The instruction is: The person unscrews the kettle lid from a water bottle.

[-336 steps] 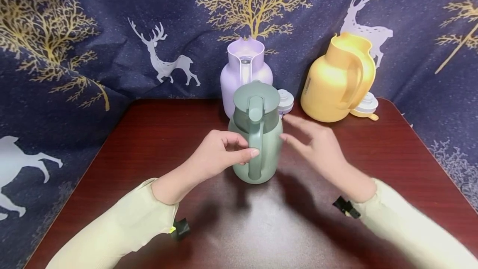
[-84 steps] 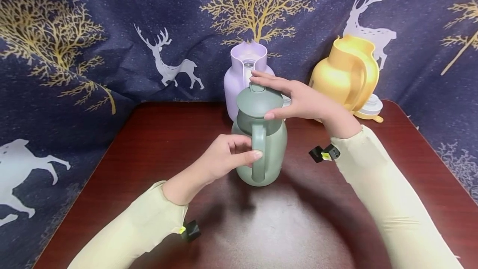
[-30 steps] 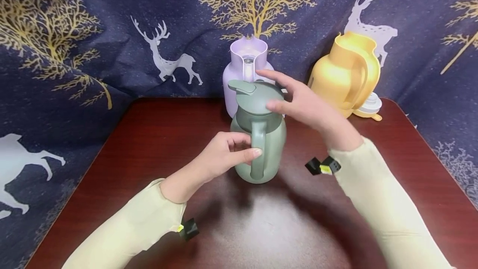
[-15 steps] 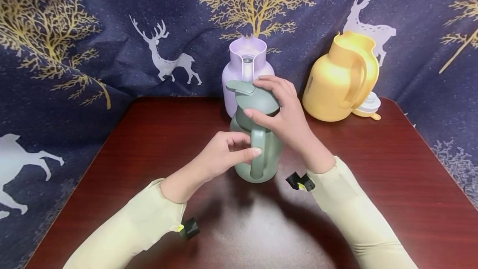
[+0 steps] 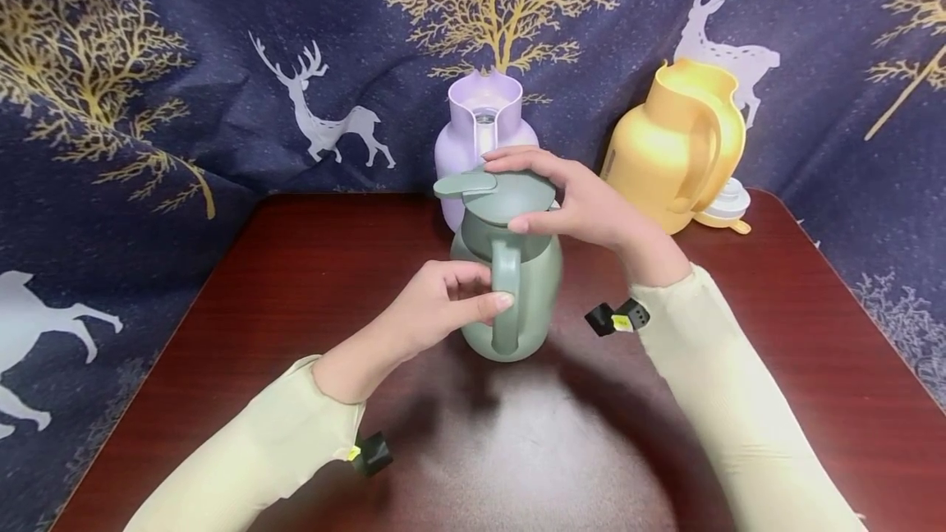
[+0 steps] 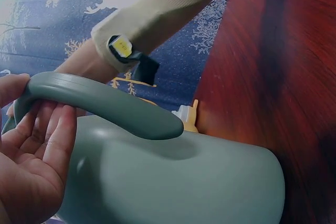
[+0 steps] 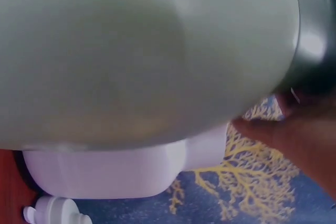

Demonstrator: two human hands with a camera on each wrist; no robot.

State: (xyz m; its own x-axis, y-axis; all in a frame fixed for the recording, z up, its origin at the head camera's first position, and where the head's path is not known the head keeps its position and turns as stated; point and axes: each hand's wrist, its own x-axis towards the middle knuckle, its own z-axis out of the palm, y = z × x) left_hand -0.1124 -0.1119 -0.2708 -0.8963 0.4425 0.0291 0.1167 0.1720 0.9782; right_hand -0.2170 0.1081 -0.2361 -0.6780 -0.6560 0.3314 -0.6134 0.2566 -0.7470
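A sage-green thermos jug [image 5: 535, 302] stands upright on the table, its handle facing me. My left hand [image 5: 436, 306] pinches the handle [image 5: 506, 294] between thumb and fingers; the left wrist view shows the fingers [image 6: 60, 135] under that handle. Over the right side of the green lid [image 5: 510, 202] lies my right hand [image 5: 584, 204], thumb at the near rim and fingers bent over the far edge. The lid's lever [image 5: 461, 185] points left, away from the handle line. In the right wrist view the jug body [image 7: 136, 61] hides most of the lid.
Behind stands a lilac jug [image 5: 452, 156] without its lid. A yellow jug [image 5: 650, 162], also uncovered, is at the back right, partly hiding a white-and-yellow lid [image 5: 727, 204]. A lilac-and-white lid [image 7: 58, 211] lies by the lilac jug. Dark patterned cloth [image 5: 332, 80] hangs behind the table [image 5: 332, 269].
Since 2.8 s ago the lid's lever has swung from the far side to the left. In the last half second my right hand has shifted back rightward around the rim. My left hand stays.
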